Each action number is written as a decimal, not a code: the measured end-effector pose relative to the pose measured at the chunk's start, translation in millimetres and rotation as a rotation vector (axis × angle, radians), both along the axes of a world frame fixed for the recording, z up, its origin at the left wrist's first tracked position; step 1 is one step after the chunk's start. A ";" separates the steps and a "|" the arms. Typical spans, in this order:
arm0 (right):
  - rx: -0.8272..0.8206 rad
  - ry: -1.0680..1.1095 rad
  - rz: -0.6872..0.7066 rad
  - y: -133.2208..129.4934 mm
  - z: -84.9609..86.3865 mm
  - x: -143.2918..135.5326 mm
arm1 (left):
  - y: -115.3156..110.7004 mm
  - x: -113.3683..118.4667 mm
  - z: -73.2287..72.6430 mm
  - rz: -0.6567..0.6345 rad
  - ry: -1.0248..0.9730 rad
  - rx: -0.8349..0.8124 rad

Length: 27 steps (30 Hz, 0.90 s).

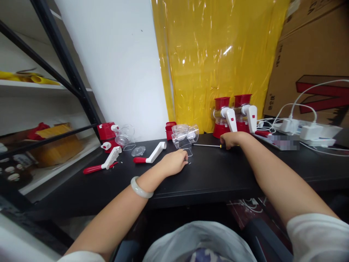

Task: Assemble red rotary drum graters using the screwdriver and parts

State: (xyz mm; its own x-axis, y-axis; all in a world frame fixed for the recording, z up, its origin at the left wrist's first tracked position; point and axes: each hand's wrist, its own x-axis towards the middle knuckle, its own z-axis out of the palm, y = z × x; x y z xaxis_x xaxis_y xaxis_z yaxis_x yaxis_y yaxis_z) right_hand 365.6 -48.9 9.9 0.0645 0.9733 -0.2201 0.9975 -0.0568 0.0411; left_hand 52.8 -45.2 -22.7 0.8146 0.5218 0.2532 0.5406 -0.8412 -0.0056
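My right hand [231,139] is closed around the dark handle of a screwdriver [207,145], which lies level over the black table with its thin metal shaft pointing left. The tip reaches toward a clear plastic housing [180,135], which lies in front of me with a red part [170,131] behind it. Just in front of that housing, my left hand [176,162] rests low at the tabletop, fingers curled together; whatever they hold is hidden. A tiny light-coloured piece [190,163] lies beside its fingertips. Left of this hand is a white crank handle [156,153] with a red grip.
Two red-and-clear rotary graters [222,118] with white cranks stand at the back right. Further left are a red grater body [107,135], a clear drum [125,135], a clear disc [138,151] and another crank [105,164]. Chargers and cables [308,133] occupy the right end.
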 end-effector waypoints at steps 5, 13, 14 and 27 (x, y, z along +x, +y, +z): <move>0.024 0.021 0.006 1.5 -3.5 2.0 | -3.3 0.4 1.9 -0.003 -0.016 -0.030; 0.021 0.031 0.049 2.7 -4.5 5.3 | -1.9 -0.5 2.8 -0.026 -0.029 -0.057; 0.021 0.019 0.045 2.5 -4.5 5.0 | -1.3 -0.6 2.7 -0.027 -0.031 -0.063; 0.057 0.015 0.055 6.1 -8.2 7.2 | 1.6 -7.3 2.0 -0.072 -0.085 -0.133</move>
